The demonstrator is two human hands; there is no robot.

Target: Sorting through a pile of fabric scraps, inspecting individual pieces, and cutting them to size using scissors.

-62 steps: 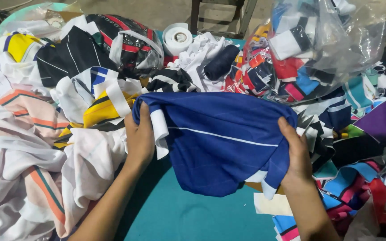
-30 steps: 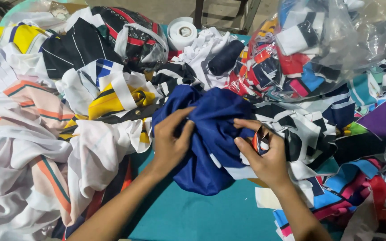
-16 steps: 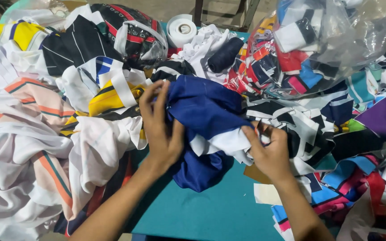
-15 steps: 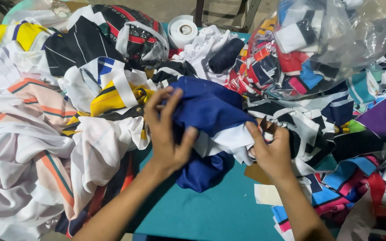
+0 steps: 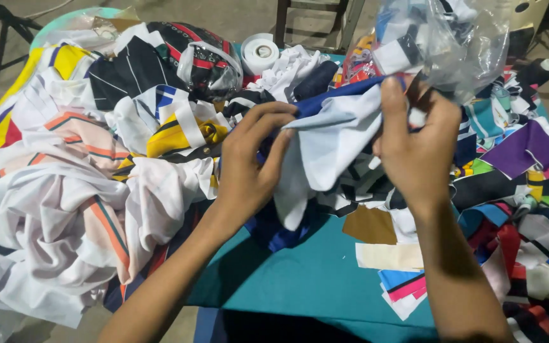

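Bare concrete floor [image 5: 223,16] is showing along the top, w/ dark metal legs of a chair or stand [image 5: 312,19] standing behind the table and a black stand leg [image 5: 1,38] at far left. Room detail beyond that is too dim to tell.

Teal table cover [image 5: 300,279] is taking up the bottom-center, bare only in front of the person; everything else is lying under cloth. Left side: big heap of white garments w/ orange and dark stripes [image 5: 52,209], spilling over the table edge. Behind it, black, yellow and white pieces [image 5: 135,76] are piling up. Right side: mixed fabric scraps [image 5: 516,171], purple, green, red, blue, are lying scattered. Top right, a clear plastic bag [image 5: 452,38] stuffed w/ scraps is sitting just behind the right hand. A white tape roll [image 5: 260,54] is standing at back center.

The blue-and-white garment [image 5: 332,140] is being held up over the table center, between both hands, lower part hanging down to the teal cover. Left hand [image 5: 249,165] is pinching its left edge, fingers curled and clamped on the cloth. Right hand [image 5: 417,149] is gripping the upper right edge, fingers closed on the fabric.
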